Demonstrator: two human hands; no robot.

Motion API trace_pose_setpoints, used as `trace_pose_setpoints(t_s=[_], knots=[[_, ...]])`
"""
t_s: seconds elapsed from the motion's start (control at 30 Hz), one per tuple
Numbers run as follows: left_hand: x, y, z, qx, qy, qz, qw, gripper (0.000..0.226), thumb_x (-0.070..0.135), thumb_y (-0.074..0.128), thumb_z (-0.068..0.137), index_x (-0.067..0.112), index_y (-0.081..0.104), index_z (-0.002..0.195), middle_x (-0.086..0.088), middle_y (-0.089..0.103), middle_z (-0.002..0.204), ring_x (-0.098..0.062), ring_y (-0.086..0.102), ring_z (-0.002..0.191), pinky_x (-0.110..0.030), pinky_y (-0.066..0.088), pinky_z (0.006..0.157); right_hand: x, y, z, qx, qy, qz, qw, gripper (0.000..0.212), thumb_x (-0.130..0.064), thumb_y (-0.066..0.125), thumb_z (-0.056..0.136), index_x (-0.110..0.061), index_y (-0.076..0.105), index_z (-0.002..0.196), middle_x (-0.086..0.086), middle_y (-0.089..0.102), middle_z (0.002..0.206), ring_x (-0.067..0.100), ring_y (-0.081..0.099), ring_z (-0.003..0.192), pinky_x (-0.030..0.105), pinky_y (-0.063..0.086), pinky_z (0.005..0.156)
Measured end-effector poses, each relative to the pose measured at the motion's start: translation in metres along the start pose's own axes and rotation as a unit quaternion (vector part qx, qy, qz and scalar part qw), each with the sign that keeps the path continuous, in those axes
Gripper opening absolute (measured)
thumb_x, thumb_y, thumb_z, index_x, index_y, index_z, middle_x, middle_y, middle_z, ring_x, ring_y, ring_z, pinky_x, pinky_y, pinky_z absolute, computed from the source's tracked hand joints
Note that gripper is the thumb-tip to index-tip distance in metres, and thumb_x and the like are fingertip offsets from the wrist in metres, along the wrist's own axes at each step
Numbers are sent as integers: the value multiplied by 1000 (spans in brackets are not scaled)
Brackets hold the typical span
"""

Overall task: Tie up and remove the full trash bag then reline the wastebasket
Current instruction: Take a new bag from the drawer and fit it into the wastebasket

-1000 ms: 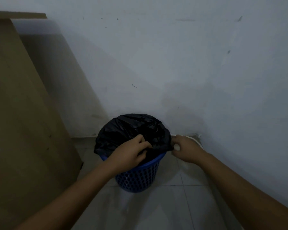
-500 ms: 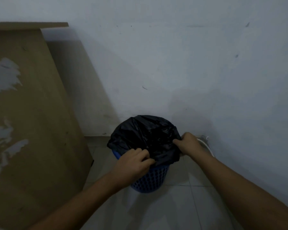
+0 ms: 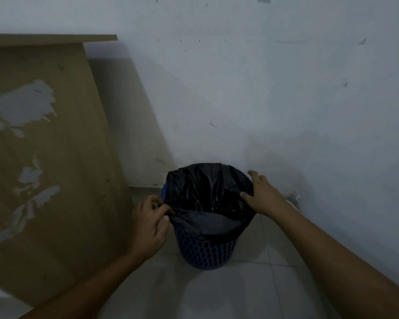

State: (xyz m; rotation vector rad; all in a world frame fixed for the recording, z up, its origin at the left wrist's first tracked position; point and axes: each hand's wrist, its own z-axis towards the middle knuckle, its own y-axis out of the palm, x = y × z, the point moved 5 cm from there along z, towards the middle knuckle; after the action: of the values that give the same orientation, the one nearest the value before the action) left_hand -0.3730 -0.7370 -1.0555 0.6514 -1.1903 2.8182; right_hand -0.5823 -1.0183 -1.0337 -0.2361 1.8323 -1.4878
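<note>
A blue perforated wastebasket stands on the tiled floor against the wall. A black trash bag lines it, its mouth spread open over the rim. My left hand pinches the bag's edge at the near left of the rim. At the right side, my right hand grips the bag's edge with the thumb inside and the fingers spread outside. The inside of the bag is too dark to make out.
A tall brown wooden panel with peeled patches leans close to the left of the basket. The pale wall rises directly behind it. A white cable lies by the wall at the right. Pale floor tiles spread in front.
The bag's mouth, bunched shut over the basket before, is now pulled wide open. My left hand moved to the left rim and my right hand opened along the right rim.
</note>
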Motion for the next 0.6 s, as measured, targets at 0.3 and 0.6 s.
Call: trace_pose_setpoints(t_s=[0.3,0.6], knots=[[-52,33,10,-115,-471,-262,835,39,49,59,102,14,61,118,-9,66,117,-28,71,97,-46,61,86,-5,-13,-3,-217,167,-320,907,104,-82,55,85,-23,28,166,9,39,163,35,47,143,53,40,118],[-37,59,31,-126,-544,-359,748,40,35,34,114,12,52,141,-13,65,128,-25,65,98,-33,56,66,0,12,31,-5,-12,-104,994,92,-73,48,99,-32,6,170,7,12,178,40,31,154,56,37,120]])
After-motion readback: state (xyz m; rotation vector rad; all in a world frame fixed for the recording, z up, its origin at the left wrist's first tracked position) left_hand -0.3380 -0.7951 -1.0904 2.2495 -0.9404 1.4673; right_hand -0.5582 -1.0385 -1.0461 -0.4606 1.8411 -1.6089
